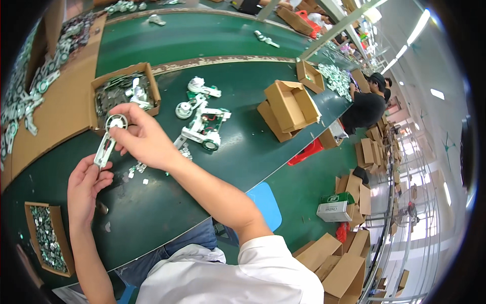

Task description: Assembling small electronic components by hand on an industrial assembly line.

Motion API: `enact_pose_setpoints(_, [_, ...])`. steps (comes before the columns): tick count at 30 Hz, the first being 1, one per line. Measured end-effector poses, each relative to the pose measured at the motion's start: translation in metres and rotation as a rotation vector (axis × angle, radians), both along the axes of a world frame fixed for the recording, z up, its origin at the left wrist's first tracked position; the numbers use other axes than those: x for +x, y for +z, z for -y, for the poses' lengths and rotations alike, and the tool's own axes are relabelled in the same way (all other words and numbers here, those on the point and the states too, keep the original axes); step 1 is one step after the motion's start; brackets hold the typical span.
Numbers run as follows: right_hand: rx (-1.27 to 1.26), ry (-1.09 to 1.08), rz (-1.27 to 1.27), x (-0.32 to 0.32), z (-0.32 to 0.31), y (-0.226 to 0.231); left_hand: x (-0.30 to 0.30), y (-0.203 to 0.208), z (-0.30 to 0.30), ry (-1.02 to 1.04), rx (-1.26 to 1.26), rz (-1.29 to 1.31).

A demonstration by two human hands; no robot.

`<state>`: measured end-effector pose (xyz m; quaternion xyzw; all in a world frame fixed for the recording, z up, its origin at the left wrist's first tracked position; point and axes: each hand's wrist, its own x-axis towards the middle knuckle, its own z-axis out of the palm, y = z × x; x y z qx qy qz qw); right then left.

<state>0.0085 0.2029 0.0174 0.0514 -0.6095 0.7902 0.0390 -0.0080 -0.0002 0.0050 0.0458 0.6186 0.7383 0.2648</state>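
My right hand (144,139) pinches the round end of a white plastic part with a ring-shaped head and a long slotted arm (105,150). My left hand (83,187) grips the lower tip of the same part between thumb and fingers. The part is held tilted above the green table (167,195). Just beyond my hands stands a cardboard box (154,86) of flat grey pieces, with white parts lying on top. Right of it lie several similar white parts with round ends (202,133), some showing green boards. Small white bits (136,169) are scattered beside my right wrist.
A shallow box (68,243) of small shiny pieces sits at lower left. Cardboard at far left bears heaped white parts (35,104). Stacked open boxes (291,109) stand on the right. Beyond runs a green conveyor (202,38). A blue stool (266,205) and a person in black (364,109) are at right.
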Motion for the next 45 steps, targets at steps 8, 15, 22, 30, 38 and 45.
enact_pose_setpoints(8, [0.074, -0.150, 0.041, 0.002, 0.006, 0.002, -0.012, 0.001, 0.006, -0.039, 0.165, 0.187])
enact_pose_setpoints(15, [0.097, -0.073, 0.048, 0.008, 0.026, 0.001, -0.010, -0.005, 0.016, -0.128, 0.279, 0.205])
enact_pose_setpoints(22, [0.174, -0.018, 0.057, 0.014, 0.030, -0.004, -0.006, -0.004, 0.010, -0.125, 0.308, 0.218])
enact_pose_setpoints(30, [0.202, -0.035, 0.035, 0.013, 0.033, -0.006, -0.007, -0.001, 0.009, -0.112, 0.302, 0.209])
enact_pose_setpoints(38, [0.212, -0.056, 0.036, 0.013, 0.034, -0.004, -0.007, -0.005, 0.009, -0.099, 0.290, 0.214])
enact_pose_setpoints(45, [0.251, -0.068, 0.049, 0.013, 0.031, -0.006, -0.005, -0.003, 0.007, -0.088, 0.282, 0.224])
